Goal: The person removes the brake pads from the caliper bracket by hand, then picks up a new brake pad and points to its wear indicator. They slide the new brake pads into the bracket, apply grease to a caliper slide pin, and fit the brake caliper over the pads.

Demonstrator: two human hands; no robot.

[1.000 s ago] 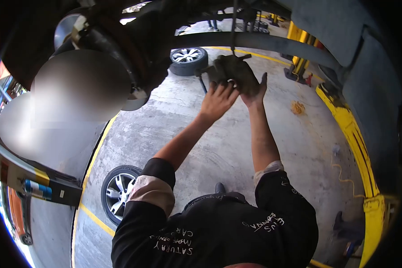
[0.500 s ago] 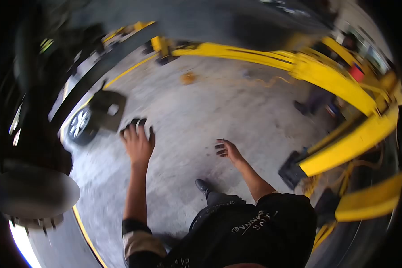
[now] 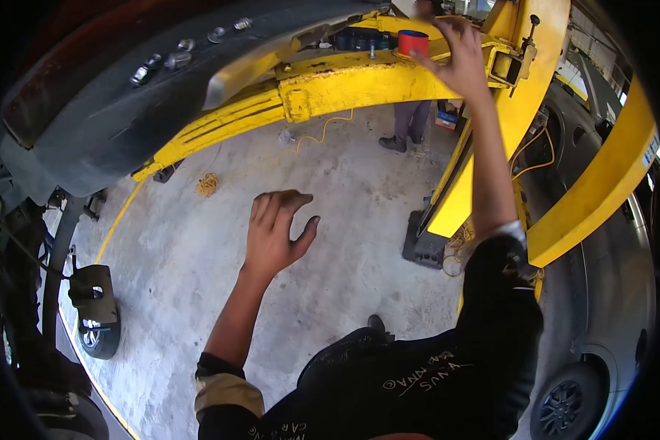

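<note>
Yellow lift arm (image 3: 359, 81) is spanning the top of the view above the concrete floor (image 3: 345, 242). Right hand (image 3: 458, 55) is reaching up to the arm, fingers spread, just beside a red cup (image 3: 413, 42) sitting on it; grip cannot be told. Left hand (image 3: 275, 231) is hanging open in mid-air, fingers loosely curled, holding nothing. Lug nuts (image 3: 176, 55) are lying along the dark car body.

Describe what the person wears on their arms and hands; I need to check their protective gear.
Both hands are bare: the left hand and the right hand wear no gloves. Both forearms are uncovered. The black sleeves are pushed up, with a pale band at the left one's cuff. The black top carries white handwritten lettering.
</note>
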